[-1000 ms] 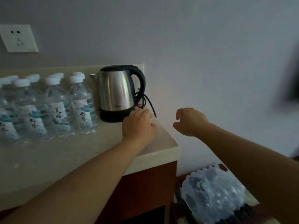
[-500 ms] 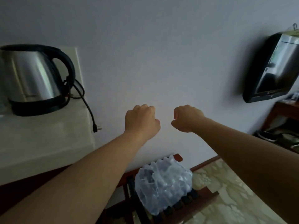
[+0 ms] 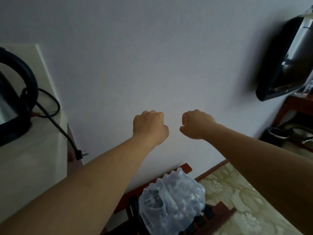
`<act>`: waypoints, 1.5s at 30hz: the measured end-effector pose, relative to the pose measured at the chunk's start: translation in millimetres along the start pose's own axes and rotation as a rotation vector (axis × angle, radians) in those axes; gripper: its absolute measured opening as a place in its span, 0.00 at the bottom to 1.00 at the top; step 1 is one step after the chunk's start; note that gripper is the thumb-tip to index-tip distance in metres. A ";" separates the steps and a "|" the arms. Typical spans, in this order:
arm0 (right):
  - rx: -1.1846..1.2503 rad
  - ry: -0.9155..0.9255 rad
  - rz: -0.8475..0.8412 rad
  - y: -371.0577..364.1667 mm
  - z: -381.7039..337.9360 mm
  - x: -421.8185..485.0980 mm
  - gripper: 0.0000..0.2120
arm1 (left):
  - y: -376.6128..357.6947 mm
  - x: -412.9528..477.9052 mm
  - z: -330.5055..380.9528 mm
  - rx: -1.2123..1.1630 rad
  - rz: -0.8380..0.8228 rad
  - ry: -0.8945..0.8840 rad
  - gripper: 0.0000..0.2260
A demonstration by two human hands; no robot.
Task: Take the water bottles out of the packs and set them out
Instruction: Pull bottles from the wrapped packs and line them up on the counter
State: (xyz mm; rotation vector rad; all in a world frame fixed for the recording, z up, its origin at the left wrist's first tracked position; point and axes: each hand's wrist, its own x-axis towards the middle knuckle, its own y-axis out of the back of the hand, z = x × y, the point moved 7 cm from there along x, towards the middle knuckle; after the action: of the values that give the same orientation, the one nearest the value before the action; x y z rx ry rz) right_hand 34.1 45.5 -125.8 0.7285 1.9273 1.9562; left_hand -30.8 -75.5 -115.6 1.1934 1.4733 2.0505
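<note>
A pack of water bottles (image 3: 171, 204) wrapped in clear plastic lies on a dark wooden rack (image 3: 218, 216) low in the head view, its wrap torn open at the near left. My left hand (image 3: 149, 127) and my right hand (image 3: 196, 123) are held out in front of the bare wall, well above the pack. Both are curled into loose fists with nothing in them, a small gap between them. The bottles set out earlier on the counter are out of view.
A steel kettle with a black handle (image 3: 11, 102) stands on the pale counter (image 3: 33, 163) at the left; its cord and plug (image 3: 79, 154) hang over the counter's edge. A wall-mounted TV (image 3: 291, 65) and a low dark table (image 3: 298, 106) are at the right. Patterned floor (image 3: 237, 197) lies below.
The view has swung right, away from the counter and its row of bottles, toward the pack on the rack. My left hand left the counter edge; both fists now hover before the wall.
</note>
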 end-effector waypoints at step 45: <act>0.101 0.427 -0.611 -428.6 9.4 47.0 0.13 | -431.2 -134.0 -64.6 -0.313 -0.431 1.059 0.08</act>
State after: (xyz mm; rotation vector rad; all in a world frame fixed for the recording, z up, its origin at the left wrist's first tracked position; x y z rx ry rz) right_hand -58.0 102.7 -543.2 -0.2776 2.1478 1.7099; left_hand -83.6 -34.4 -566.7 -0.4242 1.4727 2.5256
